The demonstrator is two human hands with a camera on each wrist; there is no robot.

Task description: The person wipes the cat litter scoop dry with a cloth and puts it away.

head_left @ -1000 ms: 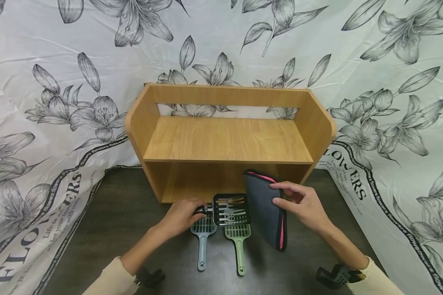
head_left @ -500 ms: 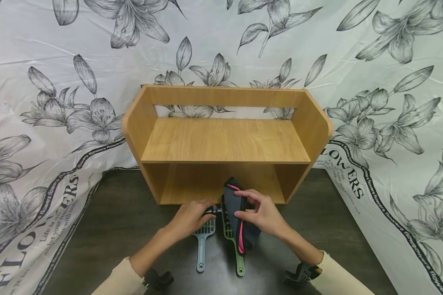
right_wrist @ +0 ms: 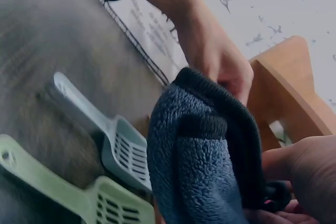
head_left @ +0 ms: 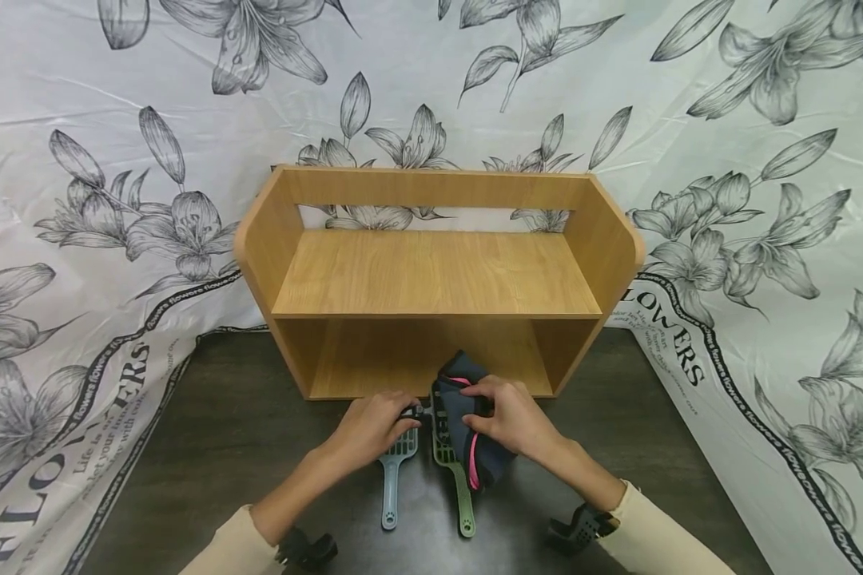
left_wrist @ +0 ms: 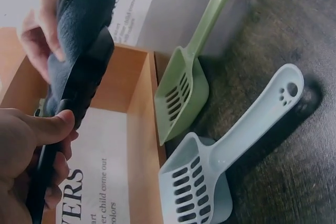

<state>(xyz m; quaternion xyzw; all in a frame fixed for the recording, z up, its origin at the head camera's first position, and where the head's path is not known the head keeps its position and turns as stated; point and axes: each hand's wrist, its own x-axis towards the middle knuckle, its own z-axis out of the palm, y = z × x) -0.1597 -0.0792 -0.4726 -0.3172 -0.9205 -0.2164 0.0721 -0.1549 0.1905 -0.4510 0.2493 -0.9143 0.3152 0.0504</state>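
Observation:
My left hand grips the black handle of a black slotted litter scoop, whose head is turned nearly edge-on in the head view. My right hand pinches a folded dark grey fleecy cloth with black and pink edging. The cloth lies along the right side of the scoop's head and covers part of it. Below the hands, a light blue litter scoop and a green litter scoop lie on the table, their handles towards me.
Behind the hands stands a two-tier wooden shelf on the dark table. White flower-printed sheeting hangs at the back and along both sides. Each wrist wears a black camera mount.
The cloth has come left from beside the scoop and now sits against its head, folded smaller in my right hand. The black scoop has turned from face-up to nearly edge-on.

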